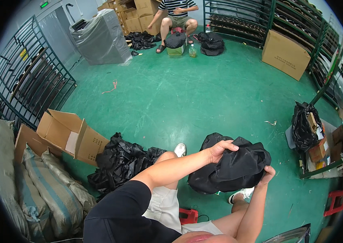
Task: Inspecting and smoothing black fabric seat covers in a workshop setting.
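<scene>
A piece of black cloth [244, 162] hangs bunched between my two hands, in front of my knees. My left hand [222, 150] grips its upper left edge, thumb on top and the other fingers partly hidden. On the right edge, my right hand [268, 175] pinches the cloth with its fingers curled around it. Beneath and to the left lies more black fabric [204, 176]; I cannot tell whether it is one piece with the held cloth. A large heap of crumpled black cloth [119, 162] lies on the floor beside my left leg.
An open cardboard box [74, 131] and stuffed woven sacks [54, 190] stand on the left. At right are a bin with a black plastic bag [306, 127] and a red stool [336, 202]. Across the green floor, another person [177, 16] sits among black cloth bundles and racks.
</scene>
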